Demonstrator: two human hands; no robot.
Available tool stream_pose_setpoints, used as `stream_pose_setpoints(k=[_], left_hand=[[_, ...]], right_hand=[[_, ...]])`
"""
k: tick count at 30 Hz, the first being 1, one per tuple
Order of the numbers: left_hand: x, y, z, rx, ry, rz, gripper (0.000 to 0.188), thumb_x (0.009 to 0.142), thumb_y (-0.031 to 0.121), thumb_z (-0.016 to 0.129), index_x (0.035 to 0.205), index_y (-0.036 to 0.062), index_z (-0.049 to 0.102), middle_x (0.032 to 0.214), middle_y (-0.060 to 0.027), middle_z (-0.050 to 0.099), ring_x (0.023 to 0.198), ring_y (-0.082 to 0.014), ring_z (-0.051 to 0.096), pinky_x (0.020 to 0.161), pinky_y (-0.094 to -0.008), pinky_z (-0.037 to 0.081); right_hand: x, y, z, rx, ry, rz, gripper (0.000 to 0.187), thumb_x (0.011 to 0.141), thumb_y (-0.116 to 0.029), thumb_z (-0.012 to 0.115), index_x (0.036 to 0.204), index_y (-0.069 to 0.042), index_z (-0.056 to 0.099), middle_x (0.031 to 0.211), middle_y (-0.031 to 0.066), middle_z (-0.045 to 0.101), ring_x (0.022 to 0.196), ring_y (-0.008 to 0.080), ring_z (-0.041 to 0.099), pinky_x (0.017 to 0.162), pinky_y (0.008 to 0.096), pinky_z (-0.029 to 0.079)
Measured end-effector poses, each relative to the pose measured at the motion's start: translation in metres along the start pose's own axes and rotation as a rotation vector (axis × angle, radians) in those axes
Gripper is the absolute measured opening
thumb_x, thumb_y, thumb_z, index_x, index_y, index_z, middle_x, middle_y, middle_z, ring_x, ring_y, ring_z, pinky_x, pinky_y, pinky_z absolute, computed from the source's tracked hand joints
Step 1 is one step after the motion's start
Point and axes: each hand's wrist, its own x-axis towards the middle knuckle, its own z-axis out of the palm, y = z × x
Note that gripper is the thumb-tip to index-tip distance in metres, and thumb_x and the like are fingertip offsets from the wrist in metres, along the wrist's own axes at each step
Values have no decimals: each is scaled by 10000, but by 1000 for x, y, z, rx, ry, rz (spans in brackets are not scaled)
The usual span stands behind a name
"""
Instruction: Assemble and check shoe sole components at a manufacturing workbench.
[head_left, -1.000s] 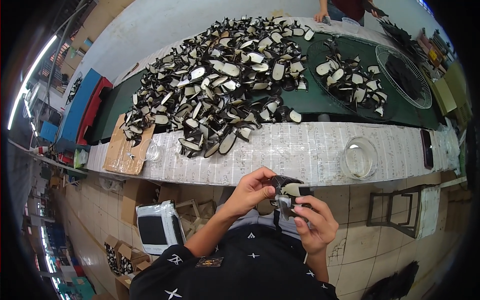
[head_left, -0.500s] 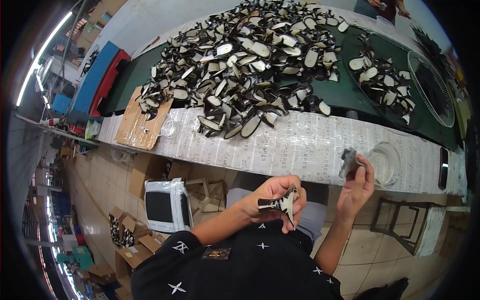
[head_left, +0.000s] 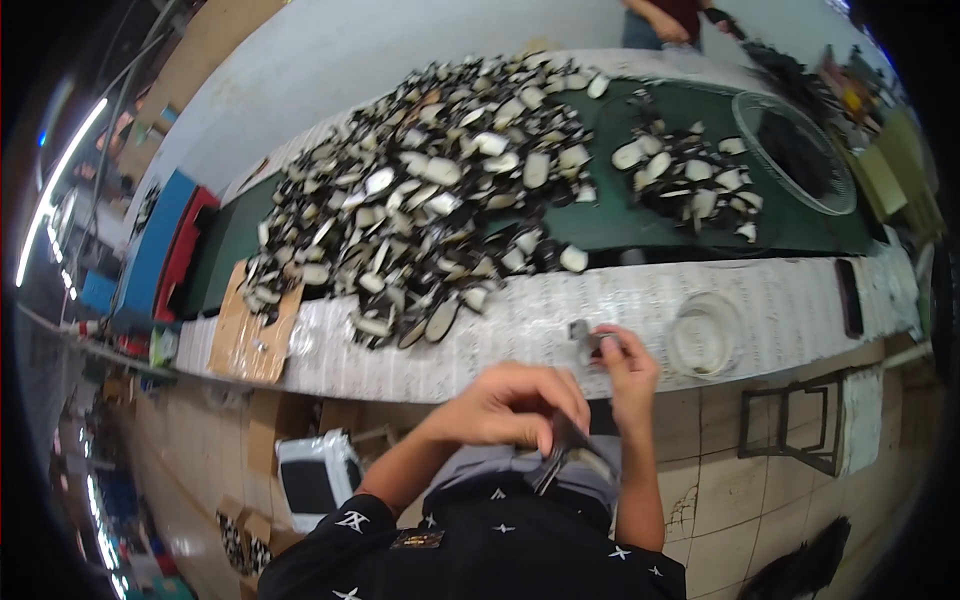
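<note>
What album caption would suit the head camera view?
Left hand holds a dark piece, right hand a gray piece, before a big heap.

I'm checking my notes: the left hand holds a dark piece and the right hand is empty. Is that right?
Not quite: the head view shows the right hand holding a small grey piece. The left hand does hold a dark piece.

Held dark piece (head_left: 574, 440): slight sheen seen. Held grey piece (head_left: 581, 337) blurred, material not determined. Piled pieces (head_left: 436, 171) seen as smooth, some glossy. Bench (head_left: 635, 292) covered in glossy whitish sheeting (head_left: 520, 345). Green strip (head_left: 595, 225) matt, smooth. Brown sheet (head_left: 232, 335) made of cardboard, patchily shiny. Bowl (head_left: 700, 369) of clear plastic.
</note>
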Motion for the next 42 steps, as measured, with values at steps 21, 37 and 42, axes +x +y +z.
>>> stream_pose_setpoints(k=[21, 37, 42], left_hand=[[-23, -28, -207, 1805, 629, -334, 398, 817, 246, 695, 1115, 18, 563, 1303, -238, 539, 1142, -387, 544, 970, -447, 456], [-5, -28, -189, 1838, 575, -422, 280, 782, 187, 706, 898, -63, 660, 955, -275, 621, 966, -429, 601, 823, -483, 512], [-15, -11, -180, 1822, 713, -150, 121, 836, -7, 515, 893, -68, 603, 899, -265, 603, 885, -456, 586, 747, -495, 467]], right_hand=[[-5, 6, 5, -47, -5, -188, 184, 930, -68, 636, 1081, 30, 670, 965, 84, 654, 755, 109, 664, 661, 230, 533], [-1, 21, 4, -308, 193, -468, 189, 916, -91, 654, 1076, 8, 670, 954, 90, 661, 748, 118, 633, 647, 239, 506], [-11, 13, 9, -280, 151, -486, 189, 922, -110, 650, 1085, -14, 666, 972, 81, 651, 747, 126, 623, 643, 252, 507]])
